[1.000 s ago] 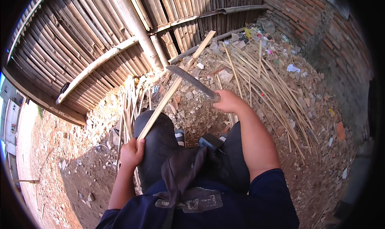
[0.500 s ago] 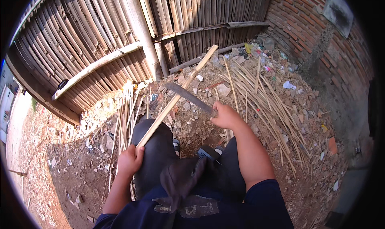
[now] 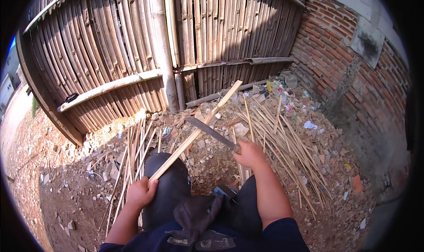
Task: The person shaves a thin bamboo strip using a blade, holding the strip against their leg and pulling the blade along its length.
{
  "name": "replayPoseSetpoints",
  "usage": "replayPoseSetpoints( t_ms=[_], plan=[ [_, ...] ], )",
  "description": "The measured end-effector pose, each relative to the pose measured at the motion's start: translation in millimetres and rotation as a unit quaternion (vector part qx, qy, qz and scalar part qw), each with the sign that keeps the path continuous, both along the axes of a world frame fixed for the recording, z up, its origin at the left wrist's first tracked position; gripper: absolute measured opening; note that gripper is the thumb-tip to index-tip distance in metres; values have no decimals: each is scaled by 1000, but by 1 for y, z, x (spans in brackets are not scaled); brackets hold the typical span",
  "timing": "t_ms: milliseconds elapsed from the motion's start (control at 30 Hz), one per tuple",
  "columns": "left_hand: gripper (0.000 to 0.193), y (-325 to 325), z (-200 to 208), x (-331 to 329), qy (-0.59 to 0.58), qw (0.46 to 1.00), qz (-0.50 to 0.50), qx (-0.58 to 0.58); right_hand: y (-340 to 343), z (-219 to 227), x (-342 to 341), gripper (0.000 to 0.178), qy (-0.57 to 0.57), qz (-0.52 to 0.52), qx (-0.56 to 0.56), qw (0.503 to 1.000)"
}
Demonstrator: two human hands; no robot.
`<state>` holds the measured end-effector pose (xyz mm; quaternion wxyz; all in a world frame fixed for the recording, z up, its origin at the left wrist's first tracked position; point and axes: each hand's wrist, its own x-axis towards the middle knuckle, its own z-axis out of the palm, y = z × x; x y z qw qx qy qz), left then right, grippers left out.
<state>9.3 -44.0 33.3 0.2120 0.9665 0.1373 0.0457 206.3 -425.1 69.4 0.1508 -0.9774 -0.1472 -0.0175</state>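
My left hand [image 3: 140, 192] grips the near end of a long pale bamboo strip [image 3: 197, 133], which rests across my left knee and slants up and away to the right. My right hand [image 3: 250, 154] holds the handle of a big dark knife [image 3: 209, 131]. Its blade points up-left and meets the strip about halfway along. Both forearms come in from the lower edge over my dark trousers.
A pile of split bamboo strips [image 3: 282, 141] lies on the ground to the right, and a smaller bundle [image 3: 132, 150] to the left. A bamboo fence [image 3: 132, 53] stands ahead and a brick wall [image 3: 349, 66] at the right. Rubble and litter cover the dirt.
The view has tilted up a little, showing more of the fence. The knife blade stays against the strip, and both hands keep their hold.
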Motion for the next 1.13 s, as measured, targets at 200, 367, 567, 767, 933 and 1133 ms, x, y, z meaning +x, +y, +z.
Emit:
replayPoseSetpoints(
  t_ms=[200,367,567,767,933,1133],
  plan=[
    [51,5,-6,-3,-3,1000,-6,5,37,-11,-7,33,62,95,-33,993],
    [52,1,0,-1,0,1000,-12,7,6,-33,18,38,83,22,70,994],
    [53,5,-3,-1,-3,1000,-13,12,10,-25,9,47,123,-6,86,989],
    [54,6,-3,-1,-7,1000,-19,12,27,-28,-1,42,84,93,30,992],
    [54,5,-4,-2,11,1000,-7,2,11,-33,16,44,151,52,94,983],
    [51,4,-3,0,5,1000,1,3,5,-43,20,43,117,21,75,990]
  ],
)
